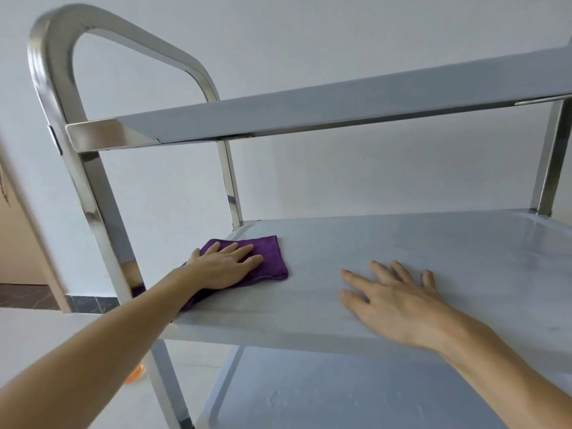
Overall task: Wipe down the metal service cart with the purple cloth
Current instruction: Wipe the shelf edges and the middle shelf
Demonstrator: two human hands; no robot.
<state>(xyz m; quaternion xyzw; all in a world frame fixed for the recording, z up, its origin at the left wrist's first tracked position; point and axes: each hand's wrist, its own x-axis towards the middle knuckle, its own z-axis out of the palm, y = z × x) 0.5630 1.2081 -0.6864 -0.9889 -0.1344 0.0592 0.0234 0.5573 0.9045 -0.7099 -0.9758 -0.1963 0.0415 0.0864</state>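
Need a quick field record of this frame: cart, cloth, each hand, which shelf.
cart: metal service cart, three shelves in view
cloth: purple cloth, flat on middle shelf, near its left end
left hand: left hand pressed flat on the cloth, fingers straight
right hand: right hand resting flat on bare shelf, fingers spread, apart from the cloth
top shelf: top shelf, seen from below
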